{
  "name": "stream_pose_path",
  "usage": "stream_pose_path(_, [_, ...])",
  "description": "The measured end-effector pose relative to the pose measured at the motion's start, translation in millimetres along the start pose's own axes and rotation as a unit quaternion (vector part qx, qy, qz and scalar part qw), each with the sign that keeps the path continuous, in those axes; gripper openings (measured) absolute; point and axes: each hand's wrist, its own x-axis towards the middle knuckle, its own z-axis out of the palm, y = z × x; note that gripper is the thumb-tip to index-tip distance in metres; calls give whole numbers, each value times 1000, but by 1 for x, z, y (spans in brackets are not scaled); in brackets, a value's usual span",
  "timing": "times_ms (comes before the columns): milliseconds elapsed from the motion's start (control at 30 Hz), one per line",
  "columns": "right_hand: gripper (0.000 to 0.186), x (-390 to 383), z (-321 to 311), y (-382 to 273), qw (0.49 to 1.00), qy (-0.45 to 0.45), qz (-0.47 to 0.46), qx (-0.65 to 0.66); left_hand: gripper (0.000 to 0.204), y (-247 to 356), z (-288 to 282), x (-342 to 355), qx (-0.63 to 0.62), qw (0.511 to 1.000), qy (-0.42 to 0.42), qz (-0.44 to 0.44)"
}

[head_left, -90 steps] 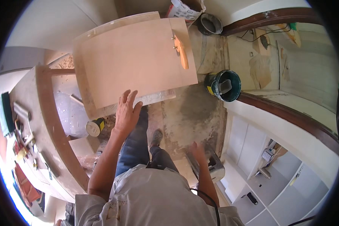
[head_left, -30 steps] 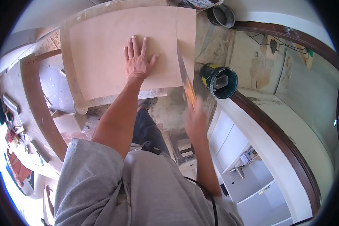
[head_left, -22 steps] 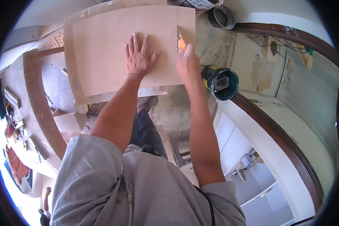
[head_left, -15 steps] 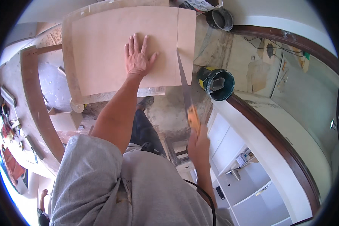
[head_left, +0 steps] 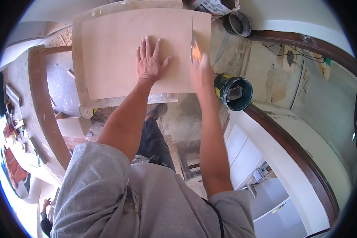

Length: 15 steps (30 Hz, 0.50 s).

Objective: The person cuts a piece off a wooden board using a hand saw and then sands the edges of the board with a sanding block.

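A large light plywood sheet (head_left: 115, 51) lies flat in front of me on a support. My left hand (head_left: 150, 60) presses palm down on it, fingers spread. My right hand (head_left: 200, 73), blurred by motion, grips the orange handle of a handsaw (head_left: 194, 47) at a straight cut line near the sheet's right edge. A narrow strip (head_left: 202, 25) of the sheet lies to the right of that line.
A dark green bucket (head_left: 234, 92) stands on the floor to the right of the sheet. A grey bucket (head_left: 238, 24) sits at the far right corner. A curved brown wooden frame (head_left: 43, 115) and a bench with tools (head_left: 12, 131) are on the left. White cabinets (head_left: 265, 174) stand at the lower right.
My right hand has pushed the saw forward from near my body up along the cut line. My left hand has stayed pressed on the sheet.
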Motion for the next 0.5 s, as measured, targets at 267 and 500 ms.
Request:
stream_pose_path(267, [23,-222,-84,5,986,-41,158,-13,85,-2,-1,1,-29,999,21,4])
stream_pose_path(500, [24,32,17,6,998,19,-42,-41,85,-1,0,2,-39,999,37,5])
